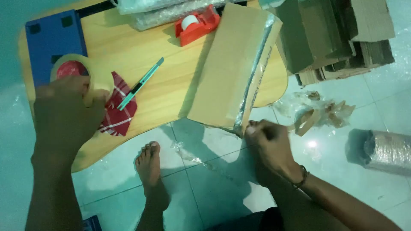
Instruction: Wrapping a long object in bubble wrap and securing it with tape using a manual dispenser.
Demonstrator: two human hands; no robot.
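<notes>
Lower right of frame: right hand [269, 139] pinches the tape end at the near corner of the flat cardboard box [233, 68], centre frame. One glossy clear strip already runs its long right edge; other seams look untaped. Left of frame: left hand [64, 113] grips the tape roll [79, 70] on the smooth wood table [171, 81]. Red dispenser [195, 25] at top.

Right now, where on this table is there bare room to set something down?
Bare wood lies between the utility knife and the cardboard box, below the red tape dispenser. The left side is crowded around the tape roll under the left hand.
</notes>
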